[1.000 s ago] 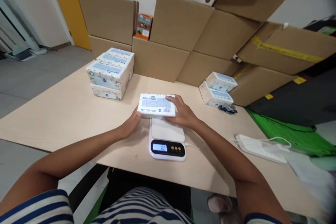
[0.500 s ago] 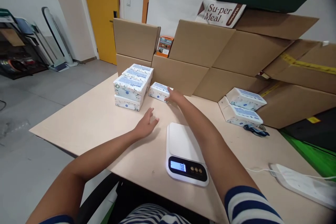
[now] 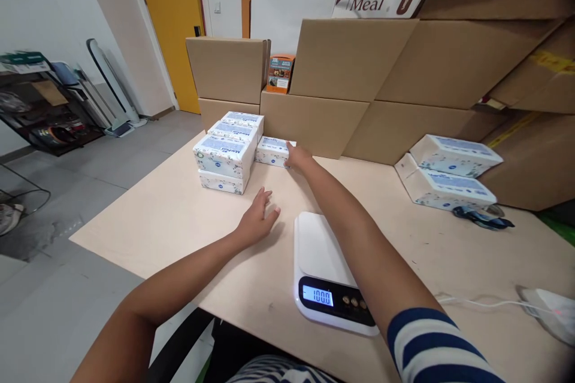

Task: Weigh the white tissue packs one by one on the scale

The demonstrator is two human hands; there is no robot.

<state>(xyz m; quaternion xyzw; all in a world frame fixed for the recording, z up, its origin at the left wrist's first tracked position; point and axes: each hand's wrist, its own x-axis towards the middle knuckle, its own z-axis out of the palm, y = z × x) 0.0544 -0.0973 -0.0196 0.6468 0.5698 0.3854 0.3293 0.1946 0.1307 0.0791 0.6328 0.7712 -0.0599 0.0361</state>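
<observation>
My right hand grips the right end of a white tissue pack with a blue-printed top. This pack lies flat on the table in front of the cardboard, close against a stack of similar tissue packs; whether they touch is hard to tell. Two layers show at the stack's front. Open and empty, my left hand hovers over the tabletop, right of the stack's near end, fingers spread. Under my right forearm sits a white digital scale, its lit display reading 100.0. The forearm covers part of its right side.
Cardboard boxes line the table's back edge, with an orange box among them. Two more tissue packs stand at the right, beside a dark blue strap-like item. A white cable crosses the table at the right.
My right hand and the tissue pack have shifted slightly, the pack now nearer the stack. The scale's display went from 78 to 100.0. The view has turned a little.
</observation>
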